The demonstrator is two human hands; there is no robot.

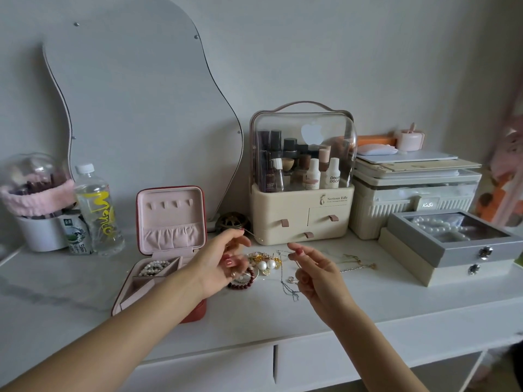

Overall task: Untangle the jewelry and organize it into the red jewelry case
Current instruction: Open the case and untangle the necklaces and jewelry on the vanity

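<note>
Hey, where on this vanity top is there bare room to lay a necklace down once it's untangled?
Bare tabletop runs along the front edge, between the red jewelry case and the stacked grey boxes. Another patch lies left of the case, before the water bottle. It is crowded around the jewelry pile, under the left hand and right hand.

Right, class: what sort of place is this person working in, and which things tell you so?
Most likely a dressing table in a bedroom. A wavy mirror leans on the wall, a clear-topped cosmetics box holds bottles, and an open red jewelry case sits beside loose jewelry.
</note>
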